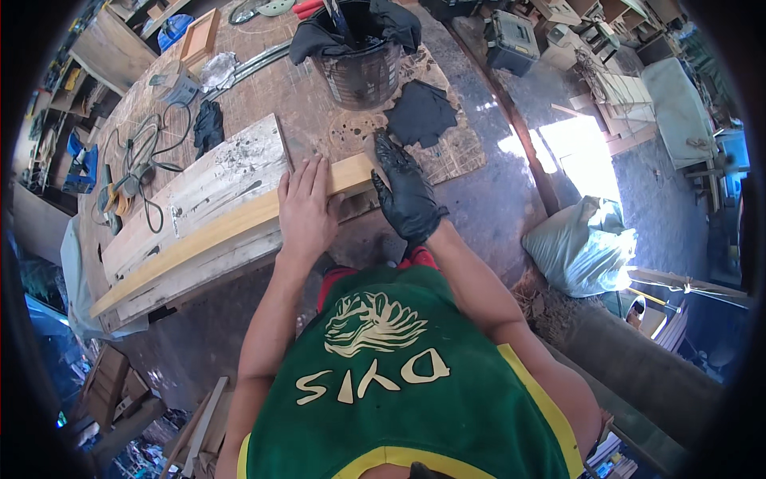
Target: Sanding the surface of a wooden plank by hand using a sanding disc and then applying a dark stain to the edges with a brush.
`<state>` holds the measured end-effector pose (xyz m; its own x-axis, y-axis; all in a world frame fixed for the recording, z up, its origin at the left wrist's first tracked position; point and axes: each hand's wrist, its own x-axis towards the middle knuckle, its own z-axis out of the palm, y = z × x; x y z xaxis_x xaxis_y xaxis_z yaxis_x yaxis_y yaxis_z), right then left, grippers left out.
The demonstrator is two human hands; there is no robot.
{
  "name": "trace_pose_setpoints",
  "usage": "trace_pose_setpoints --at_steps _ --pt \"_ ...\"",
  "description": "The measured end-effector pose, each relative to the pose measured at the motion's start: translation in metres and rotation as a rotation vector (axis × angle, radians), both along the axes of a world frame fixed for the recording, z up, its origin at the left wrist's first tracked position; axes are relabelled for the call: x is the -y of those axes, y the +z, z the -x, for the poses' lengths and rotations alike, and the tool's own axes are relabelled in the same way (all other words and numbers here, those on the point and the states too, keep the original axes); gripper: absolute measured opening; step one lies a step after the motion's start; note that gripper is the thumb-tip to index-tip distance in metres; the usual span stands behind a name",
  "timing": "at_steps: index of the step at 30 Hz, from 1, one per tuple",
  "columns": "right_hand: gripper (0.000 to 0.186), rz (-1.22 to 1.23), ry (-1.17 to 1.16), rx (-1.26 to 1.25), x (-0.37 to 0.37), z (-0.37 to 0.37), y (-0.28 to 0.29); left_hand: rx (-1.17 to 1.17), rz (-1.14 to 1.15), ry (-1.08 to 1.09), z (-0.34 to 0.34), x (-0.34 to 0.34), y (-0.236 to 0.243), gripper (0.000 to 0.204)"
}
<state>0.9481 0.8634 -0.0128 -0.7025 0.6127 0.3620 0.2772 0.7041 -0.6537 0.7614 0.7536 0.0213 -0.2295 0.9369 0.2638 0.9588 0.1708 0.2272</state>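
Observation:
A long yellowish wooden strip (211, 237) slants across the near edge of the workbench, beside a pale board (215, 180) with dark stains. My bare left hand (308, 203) lies across the strip near its right end, fingers close together over the far edge and thumb at the near side. In a black glove, my right hand (405, 191) cups the strip's right end, fingers along the far side and thumb at the near side. A small brownish edge shows by its fingers; I cannot tell what it is. A black cloth (423, 113) lies just beyond that hand.
Beyond the strip stands a bucket (359, 78) draped with black cloth, a handle sticking out. A corded power tool (120, 195), black glove (209, 128), plastic tub (174, 86) and wooden frame (199, 38) lie leftward. A stuffed sack (582, 247) sits on the floor at right.

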Motion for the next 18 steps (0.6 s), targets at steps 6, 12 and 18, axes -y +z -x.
trace_pose_setpoints --at_steps 6,12,18 --pt "0.063 -0.076 -0.019 -0.024 -0.002 0.004 -0.001 0.003 0.036 0.000 -0.001 -0.001 0.002 0.068" --pt "0.069 -0.103 0.039 -0.162 -0.002 0.001 0.001 -0.014 0.005 0.006 -0.001 -0.002 -0.001 0.069" --pt "0.074 0.080 0.064 0.015 -0.010 0.008 0.004 -0.004 0.011 -0.009 -0.001 -0.004 -0.002 0.067"
